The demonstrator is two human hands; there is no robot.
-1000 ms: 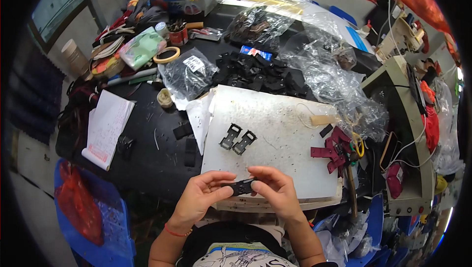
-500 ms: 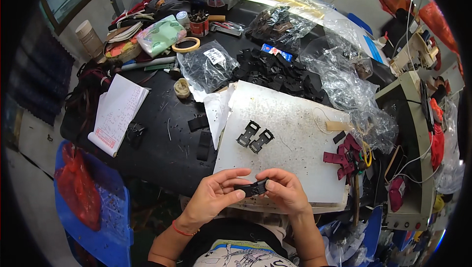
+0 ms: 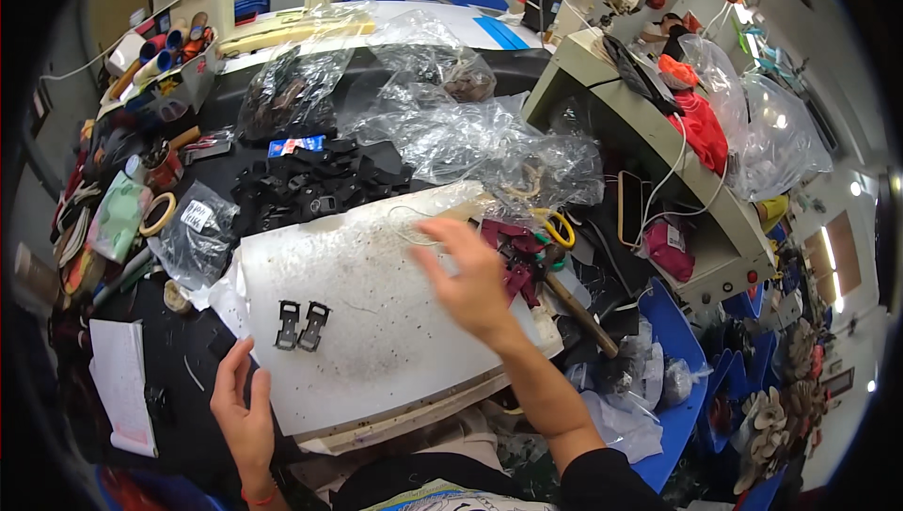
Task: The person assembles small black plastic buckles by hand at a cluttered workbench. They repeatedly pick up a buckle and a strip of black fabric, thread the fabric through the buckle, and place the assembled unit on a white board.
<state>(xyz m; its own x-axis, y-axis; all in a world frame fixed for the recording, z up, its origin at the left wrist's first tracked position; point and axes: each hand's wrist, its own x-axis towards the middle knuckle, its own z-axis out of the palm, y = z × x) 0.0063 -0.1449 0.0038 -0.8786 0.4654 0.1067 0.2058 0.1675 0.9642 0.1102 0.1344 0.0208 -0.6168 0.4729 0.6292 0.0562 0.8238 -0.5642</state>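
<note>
My right hand [image 3: 467, 278] is stretched out over the white work board [image 3: 376, 323], fingers spread and blurred, holding nothing, near the maroon strap pieces [image 3: 513, 252]. At the board's left edge rests my left hand [image 3: 243, 408], fingers loosely apart and flat on the black table; I see nothing in it. Two small black buckle pieces [image 3: 301, 326] lie side by side on the board, just above my left hand. A heap of black straps and buckles [image 3: 315, 187] sits beyond the board.
Crumpled clear plastic bags [image 3: 461, 130] cover the far table. Yellow-handled scissors [image 3: 555, 227] and a wooden-handled tool [image 3: 578, 309] lie right of the board. A sewing machine [image 3: 658, 149] stands at right. A notepad [image 3: 122, 384], tape roll [image 3: 156, 213] and clutter fill the left side.
My hands were together at the near edge holding a small black piece. Now they are apart: the right has reached forward toward the maroon straps, the left dropped to the board's left edge.
</note>
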